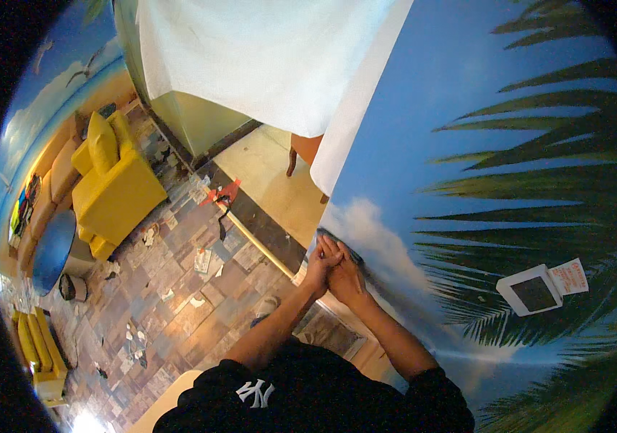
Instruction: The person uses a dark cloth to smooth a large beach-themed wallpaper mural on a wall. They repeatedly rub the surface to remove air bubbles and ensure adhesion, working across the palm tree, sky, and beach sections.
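Note:
At the left edge of a wall mural (378, 260) of sky and palm fronds, my two hands are close together and touching. My right hand (347, 279) grips a dark, flat object (357, 256) against the mural; the hand covers most of it, so its kind is unclear. My left hand (317, 270) lies against the right one, its fingers partly hidden, and whether it also holds the object I cannot tell. A white sheet (243, 59), apparently a loose part of the wall covering, hangs across the opening beyond the hands.
A white switch box (529, 290) with a printed paper tag (569, 276) is on the mural at right. On the tiled floor (178, 276) are a wooden pole (257, 242), red scraps (224, 192) and torn paper (202, 261). A yellow armchair (119, 200) and blue round table (55, 251) stand left.

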Demonstrator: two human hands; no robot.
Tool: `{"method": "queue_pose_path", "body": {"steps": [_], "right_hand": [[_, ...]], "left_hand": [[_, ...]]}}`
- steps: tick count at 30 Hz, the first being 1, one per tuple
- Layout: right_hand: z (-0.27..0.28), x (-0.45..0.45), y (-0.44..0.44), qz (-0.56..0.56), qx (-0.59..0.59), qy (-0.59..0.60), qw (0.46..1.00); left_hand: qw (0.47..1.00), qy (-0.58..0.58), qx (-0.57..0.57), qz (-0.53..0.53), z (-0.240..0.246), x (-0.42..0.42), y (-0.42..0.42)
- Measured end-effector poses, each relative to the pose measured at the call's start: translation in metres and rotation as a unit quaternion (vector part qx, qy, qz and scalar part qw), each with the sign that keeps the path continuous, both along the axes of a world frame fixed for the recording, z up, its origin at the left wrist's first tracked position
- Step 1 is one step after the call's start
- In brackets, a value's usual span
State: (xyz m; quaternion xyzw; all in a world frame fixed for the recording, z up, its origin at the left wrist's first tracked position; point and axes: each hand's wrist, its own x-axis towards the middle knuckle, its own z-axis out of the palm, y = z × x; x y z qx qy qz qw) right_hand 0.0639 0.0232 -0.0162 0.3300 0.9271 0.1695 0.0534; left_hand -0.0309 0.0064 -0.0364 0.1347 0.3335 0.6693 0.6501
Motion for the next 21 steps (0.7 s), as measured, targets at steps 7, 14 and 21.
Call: {"method": "queue_pose_path", "body": {"steps": [7, 14, 21], "right_hand": [[0.056, -0.005, 0.005, -0.012, 0.048, 0.117, 0.992], [0.195, -0.020, 0.014, -0.014, 0.196, 0.319, 0.927], [0.268, -0.028, 0.026, -0.049, 0.340, 0.363, 0.866]], "left_hand": [[0.988, 0.143, 0.062, -0.016, 0.071, -0.015, 0.006], [0.923, 0.276, 0.260, -0.059, 0.216, -0.043, 0.029], [0.863, 0.262, 0.409, -0.141, 0.304, -0.063, 0.058]]}}
